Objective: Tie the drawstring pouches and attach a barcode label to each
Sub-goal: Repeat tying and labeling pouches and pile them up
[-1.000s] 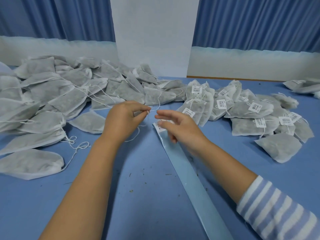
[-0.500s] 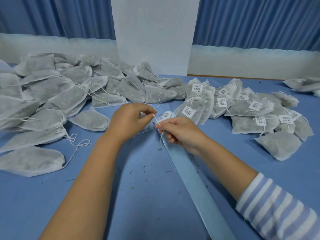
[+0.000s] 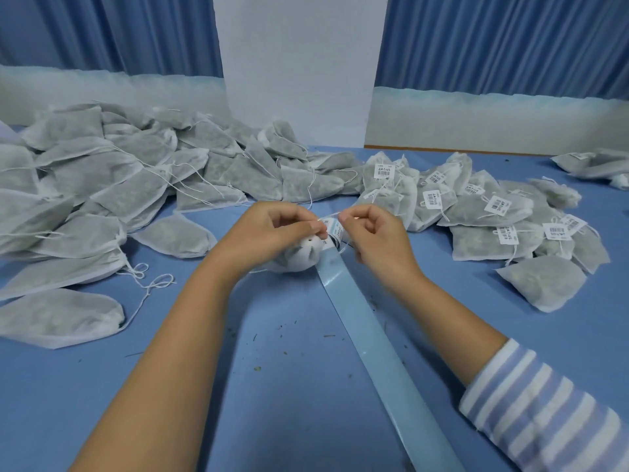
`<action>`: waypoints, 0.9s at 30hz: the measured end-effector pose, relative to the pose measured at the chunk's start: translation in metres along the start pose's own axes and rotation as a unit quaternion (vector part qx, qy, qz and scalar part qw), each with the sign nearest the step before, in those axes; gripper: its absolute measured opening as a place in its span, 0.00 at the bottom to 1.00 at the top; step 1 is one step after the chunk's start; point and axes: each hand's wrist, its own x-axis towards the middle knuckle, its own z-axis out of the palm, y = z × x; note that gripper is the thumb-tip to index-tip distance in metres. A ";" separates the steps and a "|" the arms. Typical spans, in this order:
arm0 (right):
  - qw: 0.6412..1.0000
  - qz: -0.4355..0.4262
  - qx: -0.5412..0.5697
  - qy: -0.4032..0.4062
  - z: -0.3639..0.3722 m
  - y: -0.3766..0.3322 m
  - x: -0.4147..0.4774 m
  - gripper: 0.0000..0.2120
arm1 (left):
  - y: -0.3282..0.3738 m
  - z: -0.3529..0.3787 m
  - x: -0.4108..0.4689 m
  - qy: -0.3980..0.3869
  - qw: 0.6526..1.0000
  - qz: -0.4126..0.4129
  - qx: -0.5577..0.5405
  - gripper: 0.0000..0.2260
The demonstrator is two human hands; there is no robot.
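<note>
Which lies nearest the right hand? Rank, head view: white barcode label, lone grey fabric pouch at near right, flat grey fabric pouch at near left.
1. white barcode label, at the fingertips of the right hand.
2. lone grey fabric pouch, off to its right.
3. flat grey fabric pouch, far left.

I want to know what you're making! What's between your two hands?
A small barcode label on a white string, in the head view. The left hand and right hand pinch the string.
</note>
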 end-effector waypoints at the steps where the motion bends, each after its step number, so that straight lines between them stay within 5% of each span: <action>1: 0.999 -0.020 -0.021 0.016 -0.001 0.002 -0.001 0.03 | 0.001 0.004 0.001 0.009 1.000 0.004 -0.024 0.05; 6: 0.963 -0.177 -0.199 -0.043 -0.001 0.008 -0.013 0.07 | 0.003 0.021 0.004 0.058 0.994 0.003 -0.088 0.04; 10: 0.927 -0.266 -0.257 -0.064 -0.003 0.006 -0.015 0.05 | 0.001 0.013 0.003 0.095 0.995 0.009 0.011 0.07; 16: 0.911 -0.313 -0.268 -0.021 -0.016 0.000 -0.009 0.07 | 0.008 0.003 -0.003 0.008 0.993 -0.019 0.115 0.12; 20: 0.957 -0.237 -0.164 -0.041 -0.017 -0.003 -0.008 0.07 | 0.012 0.013 -0.005 -0.072 0.995 -0.039 0.064 0.12; 27: 0.989 -0.009 -0.069 -0.131 -0.017 -0.007 -0.006 0.19 | 0.007 0.014 -0.002 -0.056 0.997 -0.056 -0.008 0.11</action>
